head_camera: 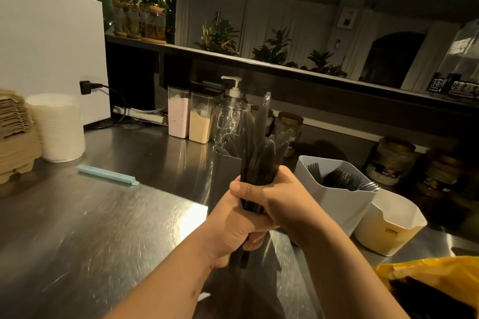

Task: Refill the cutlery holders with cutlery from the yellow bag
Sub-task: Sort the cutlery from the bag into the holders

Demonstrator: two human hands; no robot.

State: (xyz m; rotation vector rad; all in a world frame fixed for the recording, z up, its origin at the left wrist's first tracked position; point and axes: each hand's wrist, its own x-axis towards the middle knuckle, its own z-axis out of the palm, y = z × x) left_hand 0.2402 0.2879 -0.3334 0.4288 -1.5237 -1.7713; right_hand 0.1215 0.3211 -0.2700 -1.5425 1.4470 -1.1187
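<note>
Black plastic cutlery (259, 158) stands upright at frame centre, tips up, both your left hand (233, 225) and right hand (287, 204) curled tight round its handles, the grey holder (224, 176) just behind to the left, the white holder (334, 202) of forks right, the yellow bag (427, 272) lower right.

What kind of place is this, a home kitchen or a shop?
Most likely the staff counter of a café or takeaway shop. Signs: the stainless steel counter, the stack of white disposable containers beside cardboard cup carriers, and the black plastic cutlery bundle near a white holder of forks.
</note>
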